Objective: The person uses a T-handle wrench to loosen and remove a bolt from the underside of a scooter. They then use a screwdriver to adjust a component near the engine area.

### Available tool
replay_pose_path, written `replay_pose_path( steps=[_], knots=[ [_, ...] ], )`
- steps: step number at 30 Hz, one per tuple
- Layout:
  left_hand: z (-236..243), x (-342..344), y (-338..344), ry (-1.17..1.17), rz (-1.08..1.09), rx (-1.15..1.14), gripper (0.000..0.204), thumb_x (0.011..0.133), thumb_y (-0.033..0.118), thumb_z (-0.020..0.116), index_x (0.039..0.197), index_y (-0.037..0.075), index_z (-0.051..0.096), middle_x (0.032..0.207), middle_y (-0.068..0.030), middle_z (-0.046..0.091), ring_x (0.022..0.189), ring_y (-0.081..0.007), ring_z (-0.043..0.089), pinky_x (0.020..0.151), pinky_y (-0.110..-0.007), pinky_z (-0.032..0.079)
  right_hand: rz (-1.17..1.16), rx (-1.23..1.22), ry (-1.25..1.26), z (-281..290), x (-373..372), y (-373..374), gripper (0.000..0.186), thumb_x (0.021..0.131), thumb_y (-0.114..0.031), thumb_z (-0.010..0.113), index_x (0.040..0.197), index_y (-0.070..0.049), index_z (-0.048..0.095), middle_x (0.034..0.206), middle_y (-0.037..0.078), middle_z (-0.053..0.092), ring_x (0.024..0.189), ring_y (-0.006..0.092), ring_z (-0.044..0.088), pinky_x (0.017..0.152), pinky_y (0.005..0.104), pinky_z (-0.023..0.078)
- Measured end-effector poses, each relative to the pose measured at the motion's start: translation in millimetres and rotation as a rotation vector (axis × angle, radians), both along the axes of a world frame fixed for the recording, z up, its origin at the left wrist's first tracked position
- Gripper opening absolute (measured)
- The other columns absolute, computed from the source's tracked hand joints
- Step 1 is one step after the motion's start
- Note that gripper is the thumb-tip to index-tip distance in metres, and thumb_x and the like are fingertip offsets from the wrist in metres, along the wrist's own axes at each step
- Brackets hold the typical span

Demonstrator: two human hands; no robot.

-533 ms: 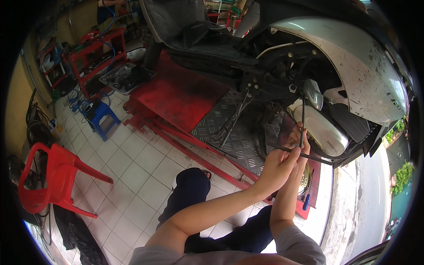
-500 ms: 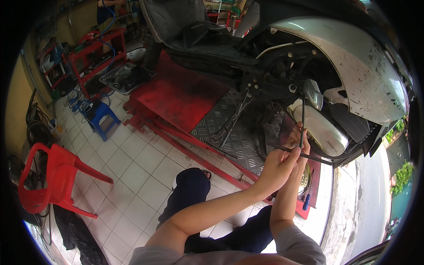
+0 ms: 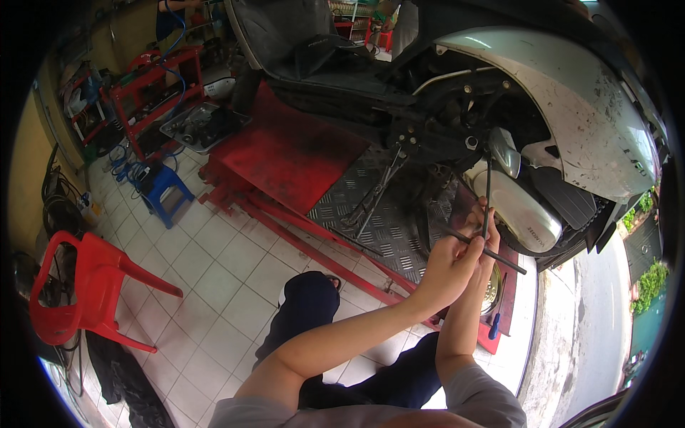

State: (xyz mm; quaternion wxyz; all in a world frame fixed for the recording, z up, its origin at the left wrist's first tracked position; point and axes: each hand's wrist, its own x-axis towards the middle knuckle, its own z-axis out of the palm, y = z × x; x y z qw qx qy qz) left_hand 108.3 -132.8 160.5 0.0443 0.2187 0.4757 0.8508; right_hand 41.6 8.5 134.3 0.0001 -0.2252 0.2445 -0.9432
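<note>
White floor tiles (image 3: pixel 214 282) cover a workshop open to a street (image 3: pixel 603 299) at four o'clock. Nearest, between three and four o'clock, the left hand (image 3: pixel 455 262) closes on the crossbar of a dark T-handled tool (image 3: pixel 508 262), while the right hand (image 3: pixel 479 220) grips its shaft, which points toward twelve. A blue-handled tool (image 3: pixel 494 327) lies at four o'clock. Just beyond, a scooter (image 3: pixel 421 132) stands on a red lift (image 3: pixel 285 153), with its silver cover (image 3: pixel 510 200) and body panel (image 3: pixel 578 107) in place. The work looks part-way: the T-handled tool appears set, but its far end is unclear, so how much turning is done or left cannot be told. Cover and panel both bear lettering, small and bent by the lens. Farther off, at ten o'clock, a tray (image 3: pixel 198 148) holds dark parts (image 3: pixel 193 130).
</note>
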Motion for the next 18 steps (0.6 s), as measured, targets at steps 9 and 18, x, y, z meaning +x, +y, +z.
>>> replay_pose_path(
  steps=[9, 18],
  knots=[
    [11.4, 3.3, -1.7, 0.095, 0.066, -0.060, 0.027, 0.096, 0.020, 0.054, 0.086, -0.005, 0.060, 0.063, -0.0021, 0.056, 0.059, -0.0047, 0.047, 0.053, -0.025, 0.037, -0.137, 0.229, -0.049, 3.2, 19.1, 8.4, 0.023, 0.094, -0.021, 0.059, 0.104, -0.002, 0.050, 0.069, -0.003, 0.045, 0.048, -0.0002, 0.040, 0.041, 0.0162, 0.033],
    [13.5, 6.0, 11.9, 0.081, -0.019, -0.120, 0.026, 0.096, 0.025, 0.057, 0.085, 0.002, 0.064, 0.062, 0.0073, 0.050, 0.059, 0.0008, 0.040, 0.050, -0.020, 0.029, -0.055, 0.164, -0.009, 4.4, 17.2, 11.9, 0.025, 0.091, -0.025, 0.063, 0.094, -0.006, 0.049, 0.068, -0.006, 0.042, 0.054, 0.0011, 0.037, 0.044, 0.0191, 0.030]
  ],
)
